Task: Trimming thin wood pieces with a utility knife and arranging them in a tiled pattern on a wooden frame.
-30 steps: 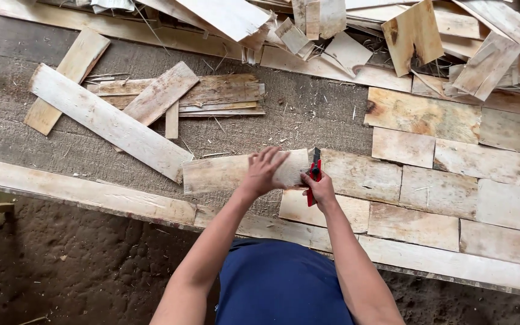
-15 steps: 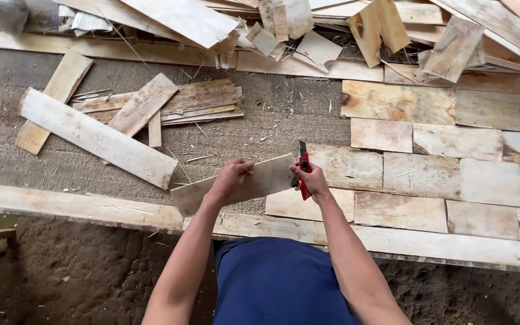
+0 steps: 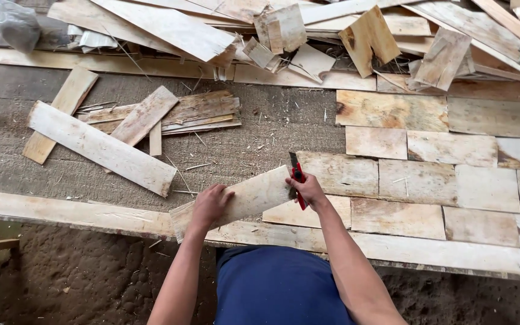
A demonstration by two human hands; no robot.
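My left hand (image 3: 210,205) grips a pale strip of wood veneer (image 3: 254,194) and holds it tilted, its left end low over the near plank edge. My right hand (image 3: 308,188) is closed around a red utility knife (image 3: 297,175) whose dark blade points up at the strip's right end. Just beyond lie flat veneer pieces (image 3: 392,180) laid side by side like tiles on a rough grey board (image 3: 260,126).
Loose veneer strips (image 3: 100,147) lie crossed at the left of the board. A heap of veneer scraps (image 3: 332,36) runs along the far edge. A long pale plank (image 3: 73,210) borders the near side, with dark earth (image 3: 79,277) below.
The veneer strip was lying flat under my left hand; now it is lifted and tilted, with my left hand gripping its left part. The knife stays at its right end.
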